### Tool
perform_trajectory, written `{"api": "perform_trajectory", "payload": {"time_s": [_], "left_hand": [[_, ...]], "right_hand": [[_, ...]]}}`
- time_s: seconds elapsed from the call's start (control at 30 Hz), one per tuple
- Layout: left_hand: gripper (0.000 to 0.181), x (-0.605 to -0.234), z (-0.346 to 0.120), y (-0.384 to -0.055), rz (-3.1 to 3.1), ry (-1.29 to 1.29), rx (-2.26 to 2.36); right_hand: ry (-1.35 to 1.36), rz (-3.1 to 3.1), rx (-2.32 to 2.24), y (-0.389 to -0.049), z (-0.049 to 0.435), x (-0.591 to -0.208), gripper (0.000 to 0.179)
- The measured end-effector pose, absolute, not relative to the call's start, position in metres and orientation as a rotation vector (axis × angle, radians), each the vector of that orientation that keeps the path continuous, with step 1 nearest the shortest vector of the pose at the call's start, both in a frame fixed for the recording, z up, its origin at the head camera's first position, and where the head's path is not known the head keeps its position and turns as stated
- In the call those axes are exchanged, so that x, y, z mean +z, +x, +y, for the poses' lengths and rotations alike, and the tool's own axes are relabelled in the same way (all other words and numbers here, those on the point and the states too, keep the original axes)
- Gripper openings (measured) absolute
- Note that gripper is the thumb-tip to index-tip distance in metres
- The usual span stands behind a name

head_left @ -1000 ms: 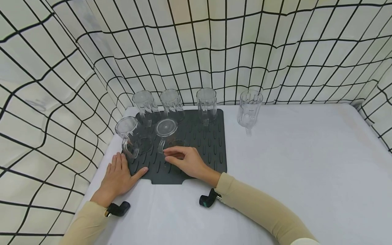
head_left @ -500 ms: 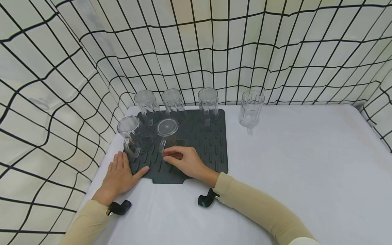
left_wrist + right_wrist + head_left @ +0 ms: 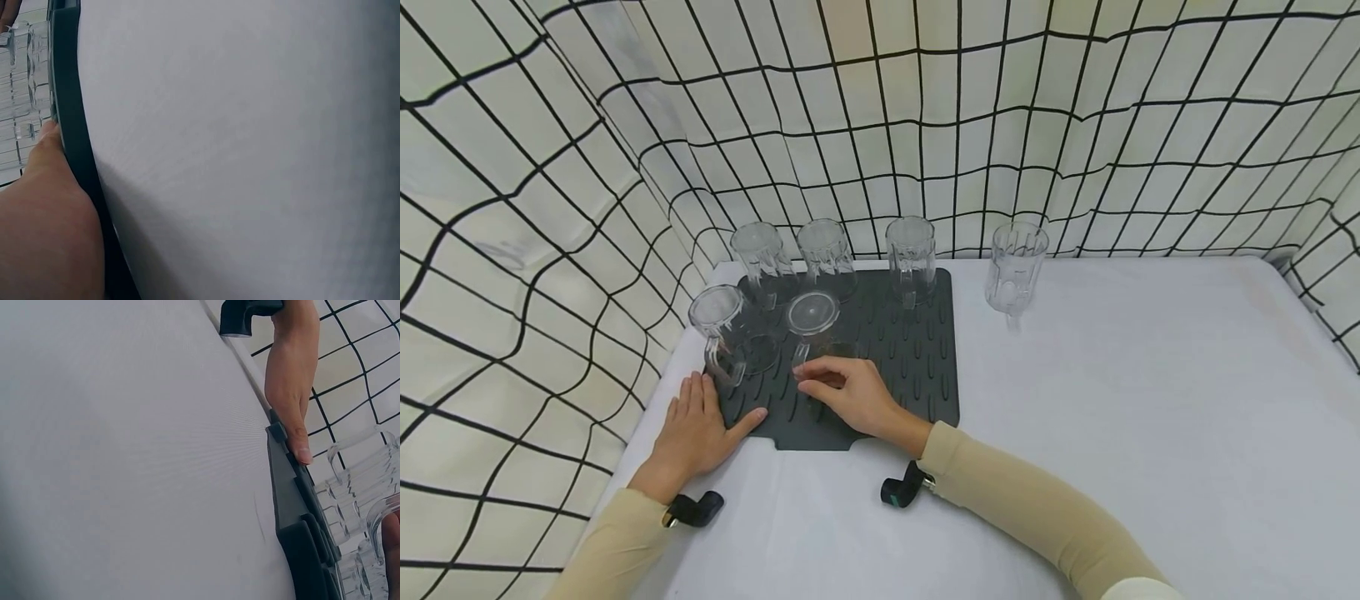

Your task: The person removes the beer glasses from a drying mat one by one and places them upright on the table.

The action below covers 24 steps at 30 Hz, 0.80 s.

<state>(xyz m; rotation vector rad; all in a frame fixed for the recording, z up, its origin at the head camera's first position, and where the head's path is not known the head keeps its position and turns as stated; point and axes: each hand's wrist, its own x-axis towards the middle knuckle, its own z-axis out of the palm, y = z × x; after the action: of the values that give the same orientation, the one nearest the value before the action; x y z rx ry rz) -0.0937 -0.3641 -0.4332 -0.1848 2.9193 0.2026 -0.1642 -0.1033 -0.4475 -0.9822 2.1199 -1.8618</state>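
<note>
My left hand (image 3: 692,433) lies flat, fingers straight, over the left front corner of a dark ribbed drying mat (image 3: 917,358). My right hand (image 3: 857,396) pinches the handle of a clear glass mug (image 3: 814,315), thumb and fingertips at the handle's lower part. That mug stands upside down near the middle of the mat, partly hidden by the hand. In the right wrist view the mug's handle (image 3: 374,528) curves beside my fingers. Another inverted glass mug (image 3: 718,312) stands just beyond my left fingertips, its handle facing me.
Three more glass mugs line the mat's back edge: a left one (image 3: 762,258), a middle one (image 3: 827,258) and a right one (image 3: 912,262). A separate glass mug (image 3: 1015,267) stands on the white table (image 3: 1112,400), right of the mat. Black netting (image 3: 955,125) rises behind and at both sides.
The right hand has shifted very slightly left at the mug's handle. The left hand keeps its place on the mat; the head view has moved a little.
</note>
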Motion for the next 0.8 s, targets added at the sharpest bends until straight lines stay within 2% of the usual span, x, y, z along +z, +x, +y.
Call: {"api": "perform_trajectory", "payload": {"time_s": [0.8], "left_hand": [[0.124,-0.435,-0.364,-0.094,2.908,-0.192,0.181]], "right_hand": [[-0.979,2.145,-1.938,-0.163,-0.084,-0.444,0.026]]}}
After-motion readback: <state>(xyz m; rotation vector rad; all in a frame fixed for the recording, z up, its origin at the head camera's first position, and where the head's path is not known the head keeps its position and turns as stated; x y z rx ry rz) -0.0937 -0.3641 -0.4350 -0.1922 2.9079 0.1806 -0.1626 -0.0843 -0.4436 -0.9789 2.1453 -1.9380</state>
